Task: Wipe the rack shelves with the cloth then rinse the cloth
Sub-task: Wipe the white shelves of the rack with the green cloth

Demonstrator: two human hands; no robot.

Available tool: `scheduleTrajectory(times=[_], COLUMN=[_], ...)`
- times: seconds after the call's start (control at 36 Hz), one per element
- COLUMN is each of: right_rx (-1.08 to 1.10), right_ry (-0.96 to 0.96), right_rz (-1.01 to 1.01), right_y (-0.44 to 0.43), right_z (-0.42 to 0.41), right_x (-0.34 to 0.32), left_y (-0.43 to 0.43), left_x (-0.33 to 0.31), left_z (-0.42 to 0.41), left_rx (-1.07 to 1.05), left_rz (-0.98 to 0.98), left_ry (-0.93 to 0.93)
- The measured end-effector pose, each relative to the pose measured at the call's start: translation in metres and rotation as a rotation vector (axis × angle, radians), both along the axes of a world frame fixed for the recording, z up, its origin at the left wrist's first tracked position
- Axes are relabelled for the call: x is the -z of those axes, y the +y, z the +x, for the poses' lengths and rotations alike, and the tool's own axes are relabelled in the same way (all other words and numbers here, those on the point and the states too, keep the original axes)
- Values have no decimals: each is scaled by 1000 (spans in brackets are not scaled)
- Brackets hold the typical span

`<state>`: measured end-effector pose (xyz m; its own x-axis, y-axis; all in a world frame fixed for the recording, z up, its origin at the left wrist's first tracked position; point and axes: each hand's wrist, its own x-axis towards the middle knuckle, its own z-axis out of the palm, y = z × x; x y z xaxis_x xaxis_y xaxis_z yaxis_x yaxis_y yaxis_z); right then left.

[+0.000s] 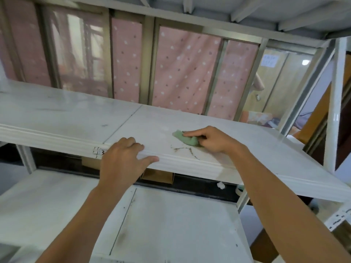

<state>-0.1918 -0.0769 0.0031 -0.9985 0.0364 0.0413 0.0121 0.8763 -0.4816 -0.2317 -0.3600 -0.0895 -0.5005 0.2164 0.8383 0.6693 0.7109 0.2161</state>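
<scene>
White rack shelf (247, 149), scuffed; pink dotted curtain (182, 69) behind. Right hand (213, 139) grip closed on the green cloth (187, 139), wadded and pressed on the shelf just above brown marks (188, 150). Left hand (121, 160) flat, bracing the front edge. Cloth looks soft and light; hold it bunched under the fingertips.

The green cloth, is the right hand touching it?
Touching. The head view shows the right hand gripping the green cloth, forefinger laid over it, pressing it onto the white shelf.
</scene>
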Motion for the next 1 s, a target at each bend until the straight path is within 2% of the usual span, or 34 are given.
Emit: scheduleTrajectory(times=[0.19,0.47,0.72,0.89,1.0], right_rx=[-160,-528,-620,-607,-509], right_ry=[-82,-138,-178,-144,-72], right_rz=[-219,-303,-226,-164,-208], right_y=[-23,-42,-18,-37,-35], right_z=[-42,-37,-10,-44,-66], right_x=[-8,-5,-10,-13,-8], left_y=[1,5,4,4,3], left_x=[1,2,-1,0,-1], left_z=[1,9,10,10,11], left_rx=[-37,-113,-94,-77,-83], left_rz=[-8,-35,-21,-12,-25], left_ry=[-35,-69,-55,-91,-121])
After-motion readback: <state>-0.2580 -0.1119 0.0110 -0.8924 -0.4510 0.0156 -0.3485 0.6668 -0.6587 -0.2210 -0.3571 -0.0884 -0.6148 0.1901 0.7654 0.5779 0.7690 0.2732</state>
